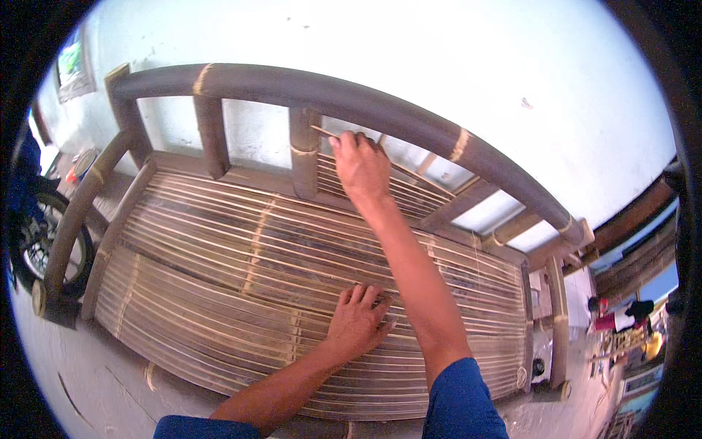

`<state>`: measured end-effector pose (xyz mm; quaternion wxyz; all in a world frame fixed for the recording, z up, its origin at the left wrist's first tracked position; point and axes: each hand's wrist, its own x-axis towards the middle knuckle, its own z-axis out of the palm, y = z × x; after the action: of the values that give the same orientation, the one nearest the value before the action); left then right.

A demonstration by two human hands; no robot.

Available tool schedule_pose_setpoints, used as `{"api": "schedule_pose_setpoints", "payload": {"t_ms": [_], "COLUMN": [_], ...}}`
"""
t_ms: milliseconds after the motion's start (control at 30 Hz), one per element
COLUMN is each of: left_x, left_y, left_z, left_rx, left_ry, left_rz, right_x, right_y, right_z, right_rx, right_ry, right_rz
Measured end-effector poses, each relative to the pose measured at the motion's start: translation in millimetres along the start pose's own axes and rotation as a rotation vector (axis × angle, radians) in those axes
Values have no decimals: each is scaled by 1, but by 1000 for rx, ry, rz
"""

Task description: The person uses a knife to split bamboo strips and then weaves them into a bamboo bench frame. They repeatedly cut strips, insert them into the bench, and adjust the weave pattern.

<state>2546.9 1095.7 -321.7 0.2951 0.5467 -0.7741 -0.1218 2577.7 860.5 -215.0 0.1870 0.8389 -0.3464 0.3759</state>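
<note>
A long brown bamboo bench fills the middle, its seat made of thin pale slats laid side by side. Up at the backrest, my right hand is closed on a thin bamboo strip, whose tip sticks out to the left beside an upright post. Just below that hand, several similar strips lie across the gap between posts. My left hand rests on the seat slats, palm down, with its fingers somewhat apart. What lies under its palm is hidden.
A thick bamboo top rail runs along the backrest before a pale wall. An armrest rises at the left end, with a motorcycle wheel beyond it. Various household items and a yellow object stand far right.
</note>
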Motion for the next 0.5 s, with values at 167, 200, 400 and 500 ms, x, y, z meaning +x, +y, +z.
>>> {"api": "schedule_pose_setpoints", "payload": {"t_ms": [167,200,400,500], "left_x": [-1,-1,-1,-2], "left_y": [-1,-2,-5,-4], "left_z": [2,2,0,-1], "left_rx": [28,26,8,-10], "left_ry": [-46,-26,-1,32], "left_rz": [-14,-8,23,28], "right_x": [5,7,11,11], "right_y": [-7,-9,-12,-11], "right_z": [-8,-11,-21,-22], "right_rx": [-28,-33,-16,-53], "right_ry": [68,21,-97,-38], "right_rz": [32,66,155,103]}}
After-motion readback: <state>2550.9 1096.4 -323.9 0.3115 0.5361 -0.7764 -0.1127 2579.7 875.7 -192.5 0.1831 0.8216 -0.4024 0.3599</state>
